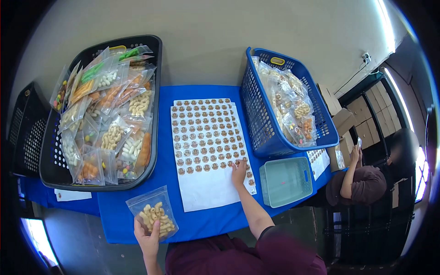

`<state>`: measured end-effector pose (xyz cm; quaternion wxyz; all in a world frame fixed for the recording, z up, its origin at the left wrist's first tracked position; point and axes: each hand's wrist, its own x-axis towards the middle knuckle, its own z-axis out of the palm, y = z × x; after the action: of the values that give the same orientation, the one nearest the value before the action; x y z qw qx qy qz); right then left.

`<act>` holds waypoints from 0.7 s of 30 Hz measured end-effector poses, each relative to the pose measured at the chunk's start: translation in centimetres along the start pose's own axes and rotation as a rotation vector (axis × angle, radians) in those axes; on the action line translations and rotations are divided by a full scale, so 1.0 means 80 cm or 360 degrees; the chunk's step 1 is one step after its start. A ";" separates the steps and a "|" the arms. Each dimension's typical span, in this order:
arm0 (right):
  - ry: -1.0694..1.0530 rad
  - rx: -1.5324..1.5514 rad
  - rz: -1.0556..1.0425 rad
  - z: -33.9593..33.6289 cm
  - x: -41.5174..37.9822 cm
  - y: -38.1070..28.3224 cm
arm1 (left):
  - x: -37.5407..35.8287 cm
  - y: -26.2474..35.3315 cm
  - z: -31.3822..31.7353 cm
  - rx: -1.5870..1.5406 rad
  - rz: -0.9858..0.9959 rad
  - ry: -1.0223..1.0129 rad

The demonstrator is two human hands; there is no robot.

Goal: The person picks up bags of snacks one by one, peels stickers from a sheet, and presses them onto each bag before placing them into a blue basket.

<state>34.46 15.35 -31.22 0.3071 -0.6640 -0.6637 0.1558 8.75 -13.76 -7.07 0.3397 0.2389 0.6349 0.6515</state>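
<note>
In my left hand [149, 238] is a clear zip bag [156, 213] of pale curved snacks, gripped at its lower left edge with the thumb over the front. My right hand [238, 173] touches a white sheet [206, 190] with rows of round brown stickers, near the right end of the lowest row; its fingertips are together at a sticker, and whether one is between them is too small to tell. Part of the sheet's lower area bears no stickers. Another sticker sheet lies partly hidden beneath it, its edge showing at the right.
A black basket [158, 105] full of snack bags stands at the left, a blue basket [256, 137] with more bags at the right. A green-grey tray [284, 202] sits near the right edge of the blue-covered table [123, 224]. Another person [364, 185] is at the far right.
</note>
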 end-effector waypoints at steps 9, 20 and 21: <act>0.0015 -0.0055 -0.0061 -0.008 -0.006 -0.011 | -0.003 0.014 0.021 0.0053 0.0064 0.0016; -0.0058 0.0221 -0.0120 -0.021 -0.037 0.002 | -0.019 0.017 0.085 0.0153 0.0150 -0.0200; -0.0174 0.0204 -0.0121 -0.025 -0.038 0.003 | -0.020 0.021 0.096 0.0156 0.0148 -0.0223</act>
<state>35.69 12.01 -30.43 0.3181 -0.6077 -0.6929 0.2221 15.25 -9.79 -4.64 0.3406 0.3294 0.6288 0.6165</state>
